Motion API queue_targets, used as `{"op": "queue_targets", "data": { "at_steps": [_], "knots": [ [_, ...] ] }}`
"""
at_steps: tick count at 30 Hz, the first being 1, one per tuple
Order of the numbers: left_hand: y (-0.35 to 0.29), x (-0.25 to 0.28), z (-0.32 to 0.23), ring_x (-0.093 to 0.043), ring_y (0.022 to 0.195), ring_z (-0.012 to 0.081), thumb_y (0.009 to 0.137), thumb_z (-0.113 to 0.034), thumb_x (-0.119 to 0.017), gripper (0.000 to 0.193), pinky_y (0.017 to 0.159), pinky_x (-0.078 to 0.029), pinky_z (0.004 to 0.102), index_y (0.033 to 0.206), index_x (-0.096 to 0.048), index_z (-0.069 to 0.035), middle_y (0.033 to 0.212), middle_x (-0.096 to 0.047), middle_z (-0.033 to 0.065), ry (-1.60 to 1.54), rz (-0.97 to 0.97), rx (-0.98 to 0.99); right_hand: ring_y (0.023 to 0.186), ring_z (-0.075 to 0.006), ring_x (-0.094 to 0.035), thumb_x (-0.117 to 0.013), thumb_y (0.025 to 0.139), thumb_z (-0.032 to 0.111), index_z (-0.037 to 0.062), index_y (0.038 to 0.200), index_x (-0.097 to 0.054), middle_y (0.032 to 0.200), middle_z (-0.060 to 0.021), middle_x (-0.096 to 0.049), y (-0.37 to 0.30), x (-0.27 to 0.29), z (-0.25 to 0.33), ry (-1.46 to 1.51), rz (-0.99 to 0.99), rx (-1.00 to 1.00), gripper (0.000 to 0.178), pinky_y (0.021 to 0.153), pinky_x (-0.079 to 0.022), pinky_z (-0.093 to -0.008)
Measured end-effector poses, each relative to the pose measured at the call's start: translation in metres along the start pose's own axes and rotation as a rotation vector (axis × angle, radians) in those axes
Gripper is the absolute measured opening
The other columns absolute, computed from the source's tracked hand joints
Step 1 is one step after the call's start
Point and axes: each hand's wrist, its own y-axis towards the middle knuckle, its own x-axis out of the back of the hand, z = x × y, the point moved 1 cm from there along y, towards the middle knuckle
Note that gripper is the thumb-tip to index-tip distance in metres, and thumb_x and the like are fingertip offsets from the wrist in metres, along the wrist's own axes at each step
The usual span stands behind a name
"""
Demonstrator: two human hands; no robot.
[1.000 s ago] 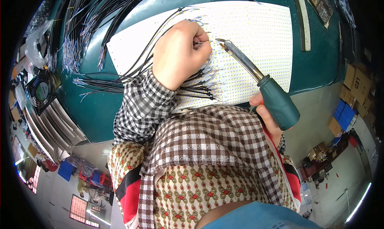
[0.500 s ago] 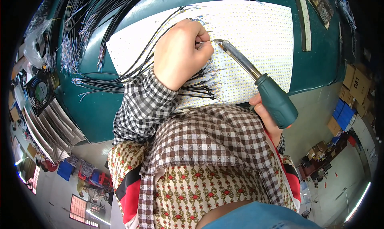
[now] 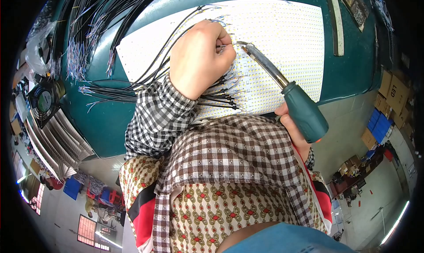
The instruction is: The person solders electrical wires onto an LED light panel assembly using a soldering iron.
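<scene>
My left hand (image 3: 198, 58) is closed in a pinch over a white LED board (image 3: 287, 28). Between thumb and forefinger is a thin wire end of a black cable, mostly hidden by the fingers. My right hand (image 3: 295, 131) is wrapped round the dark green handle of a soldering iron (image 3: 305, 111). The iron's bent tip lies just right of the left fingertips, over the board. Whether it touches the board I cannot tell. Several black cables (image 3: 119, 88) run under my left wrist, with stripped, thin coloured ends on the board below the hand.
Bundles of black cables (image 3: 78, 32) with frayed coloured ends lie on the green tabletop (image 3: 108, 136) at the far left. A small black fan (image 3: 43, 100) stands at the left edge, near stacked white strips (image 3: 66, 140). A pale bar (image 3: 335, 28) and a worn block (image 3: 353, 5) are at the back right.
The soldering iron's tip has shifted very slightly away from the left fingertips. Both hands are otherwise almost where they were, with the same holds.
</scene>
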Motion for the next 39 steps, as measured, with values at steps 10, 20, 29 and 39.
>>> {"op": "queue_targets", "data": {
  "at_steps": [10, 20, 29, 39],
  "knots": [
    [0.002, 0.001, 0.000, -0.063, 0.070, 0.0298, 0.074, -0.013, -0.067, 0.009, 0.062, -0.049, 0.0400, 0.074, -0.064, -0.005, 0.076, -0.063, 0.0109, -0.005, 0.000, -0.010, 0.081, -0.0156, -0.069, -0.081, 0.076, 0.001, -0.0060, 0.117, -0.061, 0.089, -0.0102, -0.072, -0.002, 0.003, -0.006, -0.023, -0.023, 0.127, 0.046, 0.076, -0.055, -0.0296],
    [-0.014, 0.013, -0.009, -0.062, 0.082, 0.0329, 0.078, -0.009, -0.076, 0.026, 0.068, -0.049, 0.0399, 0.099, -0.062, -0.003, 0.094, -0.063, 0.0129, 0.176, -0.282, -0.342, 0.091, -0.0223, -0.063, -0.062, 0.092, 0.011, -0.0039, 0.104, -0.062, 0.094, -0.0130, -0.065, 0.008, 0.007, 0.014, -0.051, 0.048, 0.010, 0.020, 0.085, -0.050, -0.0355],
    [-0.031, 0.007, 0.001, -0.068, 0.079, 0.0219, 0.086, -0.004, -0.071, 0.015, 0.069, -0.054, 0.0309, 0.100, -0.064, -0.001, 0.088, -0.068, 0.0105, -0.004, -0.113, -0.016, 0.085, -0.0192, -0.068, -0.072, 0.082, -0.004, -0.0029, 0.100, -0.068, 0.091, -0.0113, -0.071, 0.020, 0.008, 0.011, 0.032, -0.011, 0.093, 0.019, 0.080, -0.056, -0.0342],
    [-0.028, 0.002, 0.013, -0.064, 0.075, 0.0156, 0.087, -0.001, -0.067, 0.011, 0.067, -0.051, 0.0253, 0.097, -0.063, -0.002, 0.089, -0.065, 0.0068, -0.095, -0.121, -0.097, 0.088, -0.0203, -0.066, -0.070, 0.085, -0.003, -0.0029, 0.098, -0.067, 0.093, -0.0110, -0.069, 0.016, 0.000, 0.008, 0.138, -0.043, 0.085, 0.013, 0.082, -0.054, -0.0356]
  ]
}}
